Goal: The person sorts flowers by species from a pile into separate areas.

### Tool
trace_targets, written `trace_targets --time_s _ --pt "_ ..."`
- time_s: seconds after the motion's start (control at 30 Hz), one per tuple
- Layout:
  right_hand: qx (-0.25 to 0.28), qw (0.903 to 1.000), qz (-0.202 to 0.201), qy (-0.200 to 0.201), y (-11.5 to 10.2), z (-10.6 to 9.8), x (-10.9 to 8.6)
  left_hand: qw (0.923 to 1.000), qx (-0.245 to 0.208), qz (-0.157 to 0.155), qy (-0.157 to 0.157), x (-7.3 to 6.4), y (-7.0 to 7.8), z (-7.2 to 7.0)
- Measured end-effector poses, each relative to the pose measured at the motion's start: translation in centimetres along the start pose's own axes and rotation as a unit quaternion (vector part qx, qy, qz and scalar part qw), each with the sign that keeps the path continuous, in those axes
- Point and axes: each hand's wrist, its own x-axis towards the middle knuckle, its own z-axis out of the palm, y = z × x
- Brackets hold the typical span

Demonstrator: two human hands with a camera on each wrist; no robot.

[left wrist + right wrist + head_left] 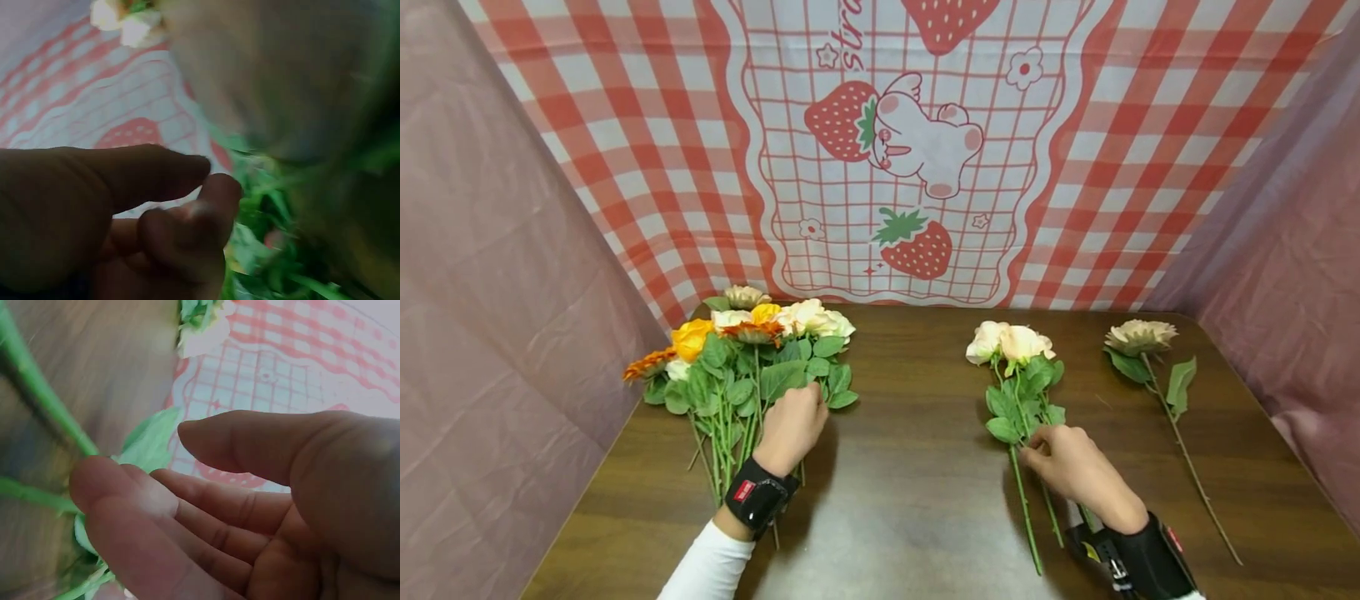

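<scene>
My left hand (792, 425) is over the right side of a spread of flowers, among the green leaves (782, 377) and stems. In the left wrist view its thumb (156, 165) and a bent fingertip nearly meet; I cannot tell whether they pinch a stem. A large blurred shape hides much of that view. My right hand (1078, 467) is beside the stems of pale peach roses (1026, 343) lying on the table. In the right wrist view its thumb (231, 440) stands apart from the fingers, and a green stem (47, 394) passes close to the fingertips.
Orange and yellow blooms (692, 339) lie at the left of the spread, with cream roses (805, 318) at its back right. One beige flower (1141, 337) on a long stem lies at the right of the brown table (910, 467). A red-checked strawberry cloth (887, 167) hangs behind.
</scene>
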Motion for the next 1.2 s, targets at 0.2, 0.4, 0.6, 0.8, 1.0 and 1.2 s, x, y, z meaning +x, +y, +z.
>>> trace_targets --time_s 0.2,0.4,0.6,0.8,1.0,1.2 --pt "0.02 0.9997 -0.01 -0.005 -1.4 -0.2 -0.3 0.9954 0.064 -0.031 -0.064 -0.3 -1.0 1.3" --pt "0.027 0.9994 -0.02 -0.011 -2.0 0.1 -0.7 0.9935 0.063 -0.032 -0.089 -0.8 -1.4 1.5" --pt "0.031 0.9989 -0.029 -0.019 -2.4 0.2 -0.8 0.9943 0.004 -0.026 -0.103 -0.5 -1.3 0.8" --pt "0.043 0.9982 -0.028 -0.033 -2.5 0.2 -0.8 0.9948 -0.026 -0.002 -0.099 -0.6 -0.8 0.0" --pt "0.048 0.9978 -0.039 -0.026 -2.7 0.0 -0.9 0.9971 -0.026 0.011 -0.07 -0.5 0.1 -0.8" --pt "0.042 0.9978 -0.044 -0.025 -3.1 0.1 -0.8 0.9981 -0.041 0.024 -0.04 -0.4 0.8 -1.8"
